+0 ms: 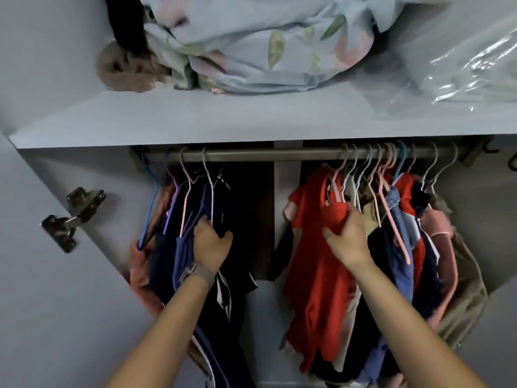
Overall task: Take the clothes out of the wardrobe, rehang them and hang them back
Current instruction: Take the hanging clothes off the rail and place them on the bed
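Inside the open wardrobe a metal rail (274,155) carries two bunches of clothes on thin hangers. My left hand (211,240) grips a dark navy garment (223,275) in the left bunch, its fingers curled into the cloth beside a blue top (181,256). My right hand (348,239) grips the shoulder of a red shirt (313,275) at the front of the right bunch, just below its pink hanger (337,189). More hangers with blue, red, pink and beige clothes (419,247) crowd the rail to the right.
A white shelf (195,119) above the rail holds a floral blue bedsheet bundle (265,43), a brown furry item (126,71) and a clear plastic bag (470,65). The open door with its hinge (72,217) stands at the left. A gap lies between the two bunches.
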Action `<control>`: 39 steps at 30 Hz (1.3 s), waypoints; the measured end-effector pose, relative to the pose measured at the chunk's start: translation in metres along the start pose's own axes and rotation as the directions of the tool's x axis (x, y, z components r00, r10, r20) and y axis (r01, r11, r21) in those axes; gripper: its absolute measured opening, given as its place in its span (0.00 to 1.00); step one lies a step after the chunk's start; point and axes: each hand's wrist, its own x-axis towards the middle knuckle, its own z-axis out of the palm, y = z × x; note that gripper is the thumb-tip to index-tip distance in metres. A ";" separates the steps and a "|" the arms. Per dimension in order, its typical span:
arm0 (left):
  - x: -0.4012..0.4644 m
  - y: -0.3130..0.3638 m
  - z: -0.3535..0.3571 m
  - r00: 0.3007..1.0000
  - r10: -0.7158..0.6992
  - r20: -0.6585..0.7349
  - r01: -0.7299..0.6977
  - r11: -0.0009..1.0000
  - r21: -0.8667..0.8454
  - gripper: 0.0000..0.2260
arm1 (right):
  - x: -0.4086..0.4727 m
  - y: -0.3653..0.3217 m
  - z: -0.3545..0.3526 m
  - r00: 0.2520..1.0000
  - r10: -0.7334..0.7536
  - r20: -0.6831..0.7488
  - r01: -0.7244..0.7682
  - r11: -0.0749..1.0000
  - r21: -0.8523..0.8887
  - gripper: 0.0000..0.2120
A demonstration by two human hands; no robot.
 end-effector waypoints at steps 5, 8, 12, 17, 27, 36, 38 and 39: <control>0.022 -0.015 0.000 0.981 -0.113 0.160 0.125 0.990 -0.069 0.25 | 0.006 -0.016 0.028 0.955 0.295 -0.013 -0.278 0.914 0.296 0.22; 0.033 -0.023 0.001 0.967 -0.094 0.236 0.109 0.992 -0.055 0.17 | 0.022 -0.039 0.045 0.936 0.346 0.070 -0.333 0.799 0.500 0.10; 0.044 -0.026 0.002 0.961 -0.102 0.255 0.146 0.976 -0.161 0.15 | 0.012 -0.071 0.065 0.943 0.201 0.265 -0.311 0.815 0.488 0.04; 0.052 -0.026 0.003 0.969 -0.097 0.226 0.159 0.948 -0.276 0.14 | -0.008 -0.070 0.087 0.962 0.109 0.250 -0.202 0.902 0.382 0.03; 0.040 0.009 0.035 0.906 0.116 0.406 0.006 0.958 -0.286 0.15 | 0.031 -0.070 0.092 0.958 0.162 0.236 -0.239 0.908 0.343 0.06; 0.021 0.012 0.049 0.884 0.175 0.434 -0.024 0.943 -0.331 0.16 | 0.057 -0.072 0.117 0.892 0.152 0.427 -0.283 0.923 0.263 0.08; 0.021 0.007 0.044 0.903 0.139 0.407 0.016 0.935 -0.354 0.15 | 0.059 -0.070 0.121 0.894 0.127 0.430 -0.251 0.936 0.246 0.05; 0.020 0.005 0.042 0.913 0.109 0.392 0.047 0.929 -0.368 0.15 | 0.060 -0.070 0.123 0.892 0.122 0.436 -0.244 0.940 0.237 0.05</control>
